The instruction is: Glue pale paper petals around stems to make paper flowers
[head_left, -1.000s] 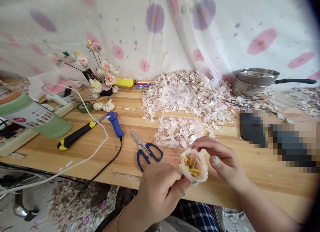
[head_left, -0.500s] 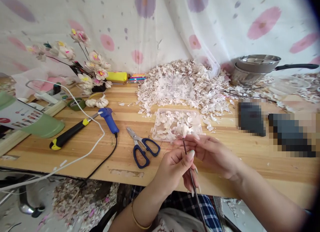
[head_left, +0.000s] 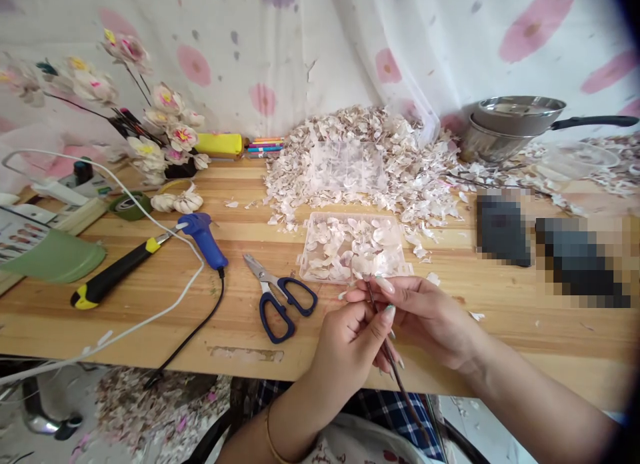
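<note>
Stem [head_left: 399, 379] sits pinched in left hand [head_left: 351, 344], right hand [head_left: 431, 312] curled at its top, grip unclear

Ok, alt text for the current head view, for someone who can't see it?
The left hand grips a thin dark stem over the near edge of a wooden table, the right hand at the stem's upper end. Beyond is a clear tray of pale flakes, backed by a larger heap; scissors and a blue corded tool lie to the left.
</note>
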A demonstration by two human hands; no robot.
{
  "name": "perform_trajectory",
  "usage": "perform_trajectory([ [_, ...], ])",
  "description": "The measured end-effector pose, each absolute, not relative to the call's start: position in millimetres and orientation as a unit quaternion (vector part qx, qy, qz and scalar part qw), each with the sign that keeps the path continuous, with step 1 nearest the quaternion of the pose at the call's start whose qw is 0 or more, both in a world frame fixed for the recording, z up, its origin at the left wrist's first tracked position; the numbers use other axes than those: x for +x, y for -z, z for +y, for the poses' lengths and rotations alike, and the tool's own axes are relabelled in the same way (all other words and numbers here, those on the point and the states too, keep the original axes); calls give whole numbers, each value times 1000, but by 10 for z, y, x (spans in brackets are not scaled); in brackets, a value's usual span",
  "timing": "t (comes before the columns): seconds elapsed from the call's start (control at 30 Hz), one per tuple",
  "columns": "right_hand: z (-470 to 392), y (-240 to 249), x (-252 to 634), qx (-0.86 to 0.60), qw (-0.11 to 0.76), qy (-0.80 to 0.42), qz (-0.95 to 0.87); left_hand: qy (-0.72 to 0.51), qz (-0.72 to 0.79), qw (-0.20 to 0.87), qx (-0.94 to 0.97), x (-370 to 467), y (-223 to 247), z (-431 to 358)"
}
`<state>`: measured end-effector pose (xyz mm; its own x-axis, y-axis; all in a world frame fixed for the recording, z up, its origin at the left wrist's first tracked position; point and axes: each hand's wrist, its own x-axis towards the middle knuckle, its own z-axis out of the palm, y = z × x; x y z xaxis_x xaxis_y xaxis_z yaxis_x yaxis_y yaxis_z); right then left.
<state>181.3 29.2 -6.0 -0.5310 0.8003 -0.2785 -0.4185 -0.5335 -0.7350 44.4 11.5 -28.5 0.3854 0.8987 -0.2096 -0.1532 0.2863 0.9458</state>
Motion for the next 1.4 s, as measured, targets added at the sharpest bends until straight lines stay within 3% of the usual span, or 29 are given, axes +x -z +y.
perform_trajectory([
  [1.4,282,33,1836,-313,365,-817,-319,-370,377,688,497,434,343,101],
])
